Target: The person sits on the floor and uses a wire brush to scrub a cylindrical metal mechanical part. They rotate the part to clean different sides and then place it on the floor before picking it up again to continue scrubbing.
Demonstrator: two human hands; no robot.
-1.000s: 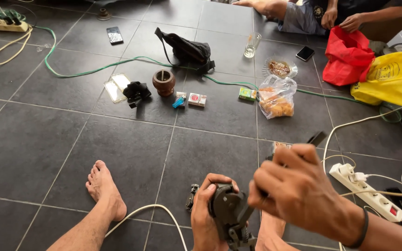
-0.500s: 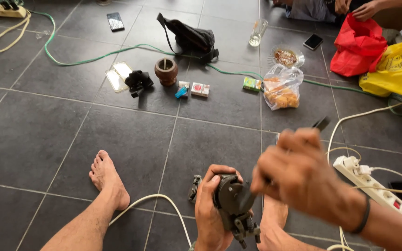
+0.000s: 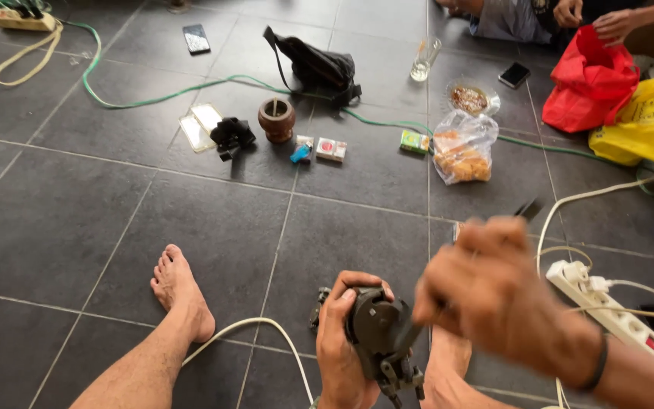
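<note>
My left hand (image 3: 340, 344) grips a dark round metal part (image 3: 378, 333) with a small bracket hanging below it, low in the middle of the view. My right hand (image 3: 497, 291) is closed around a thin dark tool whose tip (image 3: 527, 208) sticks up past the fingers; its lower end meets the metal part. A dark band sits on my right wrist. My bare left foot (image 3: 179, 291) rests on the grey floor tiles to the left, and my right foot (image 3: 448, 371) lies under the hands.
A white power strip (image 3: 607, 307) with white cables lies to the right. Farther off are a brown pot (image 3: 276, 119), a black bag (image 3: 316, 68), a snack bag (image 3: 463, 148), small boxes, a glass, phones, red and yellow bags, a green cable. Another person's hands reach the red bag (image 3: 588, 79).
My right hand has shifted a little right and down with the tool, still working at the metal part. The view has tilted slightly; my left hand keeps its grip.
</note>
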